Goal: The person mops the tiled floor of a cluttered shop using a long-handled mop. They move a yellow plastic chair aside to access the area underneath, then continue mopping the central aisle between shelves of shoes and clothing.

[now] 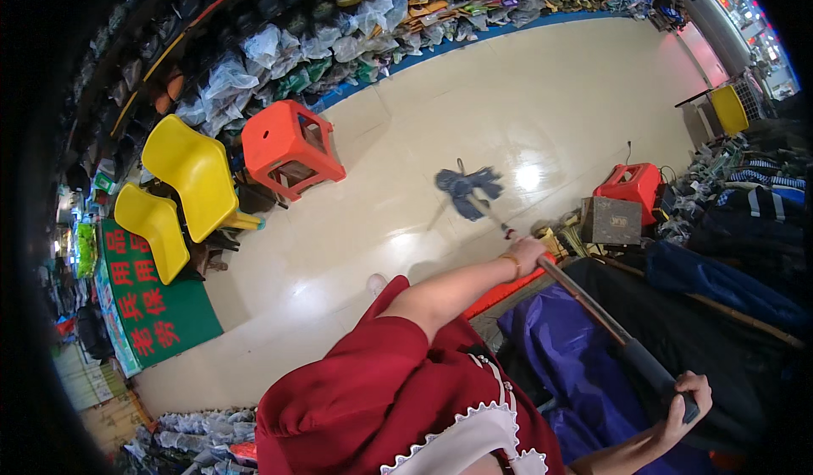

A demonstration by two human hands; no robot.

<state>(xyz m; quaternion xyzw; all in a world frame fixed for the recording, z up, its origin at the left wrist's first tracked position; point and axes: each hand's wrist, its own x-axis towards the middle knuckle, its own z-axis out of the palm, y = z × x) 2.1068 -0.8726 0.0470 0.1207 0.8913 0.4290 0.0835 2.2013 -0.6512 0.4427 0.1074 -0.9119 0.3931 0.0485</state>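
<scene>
A mop with dark grey cloth strands [469, 190] rests its head on the floor tiles. Its long metal handle [581, 297] runs from there toward the lower right. My left hand [528, 253], with a band at the wrist, is wrapped around the lower part of the handle. Around the dark grip [660, 373] at the top end, my right hand [691, 399] is closed. Both arms reach out from a red garment [356, 392] with a light, lace-edged collar.
Bagged footwear [267, 49] lines the far shelves. Yellow chairs [190, 176] and a red plastic stool [279, 145] stand left, near a green sign [159, 297] with writing. At right are another red stool [641, 180], a box [613, 221] and purple sheeting [565, 354].
</scene>
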